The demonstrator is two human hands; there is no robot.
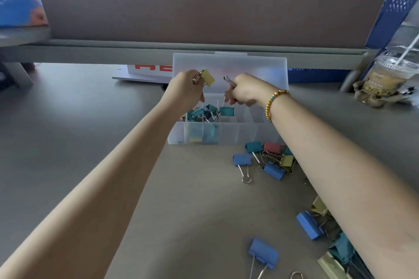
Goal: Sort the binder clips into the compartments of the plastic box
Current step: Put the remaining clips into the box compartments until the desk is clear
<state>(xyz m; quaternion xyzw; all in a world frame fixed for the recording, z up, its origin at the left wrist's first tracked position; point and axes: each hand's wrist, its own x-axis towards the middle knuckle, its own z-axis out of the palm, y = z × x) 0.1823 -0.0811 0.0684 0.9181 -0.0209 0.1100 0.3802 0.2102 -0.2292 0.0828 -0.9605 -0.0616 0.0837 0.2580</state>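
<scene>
Clips (269,161) loose by box (224,136); L grip (188,88) w/ yellow clip (208,77), R grip (243,92) w/ teal clip (226,111).

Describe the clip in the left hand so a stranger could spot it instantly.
Start at the frosted plastic box at the desk's far edge, lid standing open. Above its left end, the left hand pinches a yellow binder clip by its wire handles. It is the only yellow clip in the air; the right hand's is teal.

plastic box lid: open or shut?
Open. The lid stands upright behind the plastic box, and the compartments with clips are exposed.
</scene>
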